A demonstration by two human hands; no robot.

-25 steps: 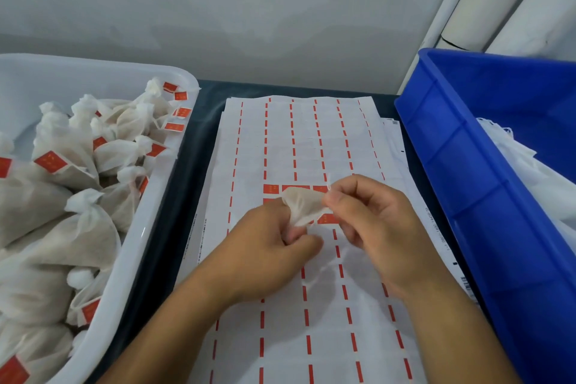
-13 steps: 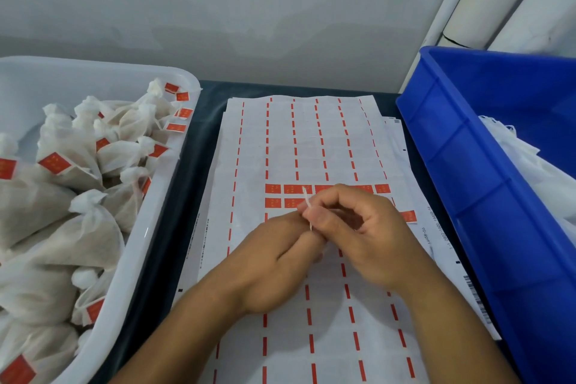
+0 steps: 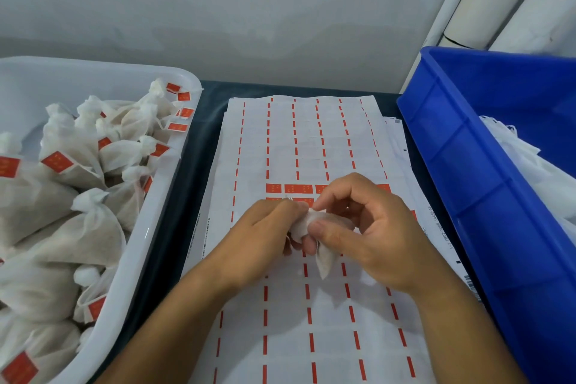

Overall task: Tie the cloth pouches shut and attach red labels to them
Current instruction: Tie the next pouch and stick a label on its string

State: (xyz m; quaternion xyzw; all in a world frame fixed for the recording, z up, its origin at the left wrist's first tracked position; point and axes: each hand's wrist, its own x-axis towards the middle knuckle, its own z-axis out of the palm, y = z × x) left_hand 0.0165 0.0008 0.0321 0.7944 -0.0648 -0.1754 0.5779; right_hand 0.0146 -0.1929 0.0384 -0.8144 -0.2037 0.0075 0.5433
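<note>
Both hands meet over the label sheet (image 3: 299,140) in the middle of the table. A small white cloth pouch (image 3: 322,259) hangs between them, its body pointing down. My left hand (image 3: 265,227) grips the pouch's top from the left. My right hand (image 3: 371,234) pinches the pouch with thumb and fingers from the right. A thin white string end (image 3: 288,197) sticks up by my left fingers. Red labels (image 3: 297,188) remain in a row on the sheet just beyond my hands; my fingers cover part of that row.
A white tub (image 3: 156,227) at the left holds several tied pouches with red labels. A blue crate (image 3: 467,196) at the right holds white cloth. More paper sheets lie under the label sheet. A grey wall stands behind.
The pouch, nearly hidden in my hands half a second ago, now hangs out below my right thumb. Both hands shifted slightly toward me and my right fingers spread.
</note>
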